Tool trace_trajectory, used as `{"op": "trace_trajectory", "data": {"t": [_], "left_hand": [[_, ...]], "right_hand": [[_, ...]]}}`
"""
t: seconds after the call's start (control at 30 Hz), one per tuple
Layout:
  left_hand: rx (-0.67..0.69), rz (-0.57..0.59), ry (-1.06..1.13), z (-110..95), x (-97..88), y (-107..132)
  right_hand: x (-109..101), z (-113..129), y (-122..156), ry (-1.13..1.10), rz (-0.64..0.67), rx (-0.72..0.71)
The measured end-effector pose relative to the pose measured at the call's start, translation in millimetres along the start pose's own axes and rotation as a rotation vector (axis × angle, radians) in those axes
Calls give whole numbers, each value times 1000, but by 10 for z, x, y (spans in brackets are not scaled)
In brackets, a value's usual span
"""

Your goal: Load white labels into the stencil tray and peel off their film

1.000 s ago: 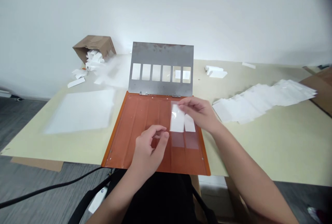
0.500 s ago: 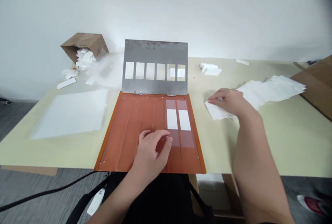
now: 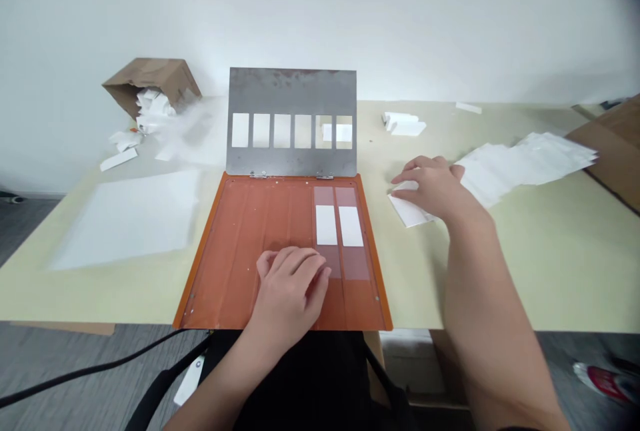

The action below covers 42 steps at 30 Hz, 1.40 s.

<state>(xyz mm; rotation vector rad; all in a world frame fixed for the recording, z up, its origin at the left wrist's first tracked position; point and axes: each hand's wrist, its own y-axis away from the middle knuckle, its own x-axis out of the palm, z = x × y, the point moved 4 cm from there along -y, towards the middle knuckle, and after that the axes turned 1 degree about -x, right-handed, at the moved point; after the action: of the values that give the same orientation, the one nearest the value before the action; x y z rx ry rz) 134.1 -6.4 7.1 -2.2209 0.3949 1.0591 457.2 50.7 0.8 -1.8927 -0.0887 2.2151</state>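
My left fingers (image 3: pixel 300 261) loosely curled over the orange tray (image 3: pixel 235 231), nothing visible in them. A stray knuckle could nudge the two white cards (image 3: pixel 327 224) inside, side by side, on or under clear strips (image 3: pixel 356 263), can't tell which. Right fingers (image 3: pixel 416 175) narrow at the left end of the fanned white sheets (image 3: pixel 505 164) on the counter (image 3: pixel 415 291); grip unclear. Overlapping sheets could lift doubled. Beyond: paper bag (image 3: pixel 163 70), tipped, white scraps (image 3: pixel 153 108) at its mouth.

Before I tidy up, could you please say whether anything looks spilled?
Yes: at the back left, the brown box lies on its side, with white scraps in its mouth and on the table, as if spilled.
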Motion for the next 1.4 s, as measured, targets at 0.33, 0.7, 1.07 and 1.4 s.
{"op": "trace_trajectory", "data": {"t": [0.33,0.7,1.07,1.4], "left_hand": [[79,-13,-54,-62,-27,0],[84,-24,-29,-90,-32,6],[77,-22,-20,-88,-25,37],[73,34,-75,-74,9,44]], "right_hand": [[-50,996,80,-435,-37,-381],[98,1267,172,-422,-3,-491],[148,1301,169,-362,42,-503],[158,1327,156,-369,116,-454]]}}
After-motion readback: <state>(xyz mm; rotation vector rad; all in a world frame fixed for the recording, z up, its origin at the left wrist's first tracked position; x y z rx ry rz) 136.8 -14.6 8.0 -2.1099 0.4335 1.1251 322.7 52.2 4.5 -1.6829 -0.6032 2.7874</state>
